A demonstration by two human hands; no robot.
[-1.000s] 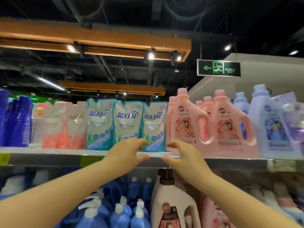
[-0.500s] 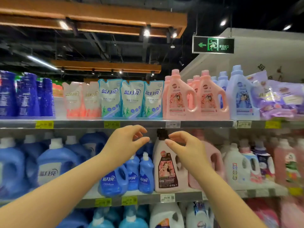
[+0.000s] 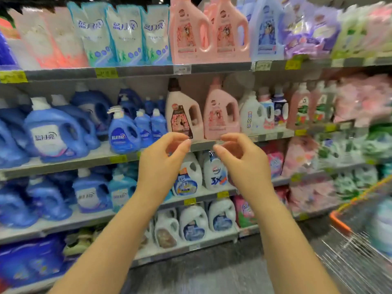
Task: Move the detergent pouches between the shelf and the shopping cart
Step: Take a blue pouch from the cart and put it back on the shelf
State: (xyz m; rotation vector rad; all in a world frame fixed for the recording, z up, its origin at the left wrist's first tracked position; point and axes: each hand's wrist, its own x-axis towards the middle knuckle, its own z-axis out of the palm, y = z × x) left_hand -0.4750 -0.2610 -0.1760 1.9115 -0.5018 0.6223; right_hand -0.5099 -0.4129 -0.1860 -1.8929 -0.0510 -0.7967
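Head view: left grip (image 3: 163, 164) and right grip (image 3: 241, 164) hang loosely curled, empty, below the detergent pouches (image 3: 125, 37) — a hurried reach up could topple the pink jugs (image 3: 188, 32) beside them.

left hand (image 3: 162, 166), right hand (image 3: 244, 164) under pouches (image 3: 125, 35)

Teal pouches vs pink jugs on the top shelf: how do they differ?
The teal pouches are flat soft bags with no handle; the pink jugs are rigid bottles with cut-out handles. Three teal pouches stand in front, against two pink jugs. The pink jugs reach higher than the teal pouches. Both stand upright on the top shelf.
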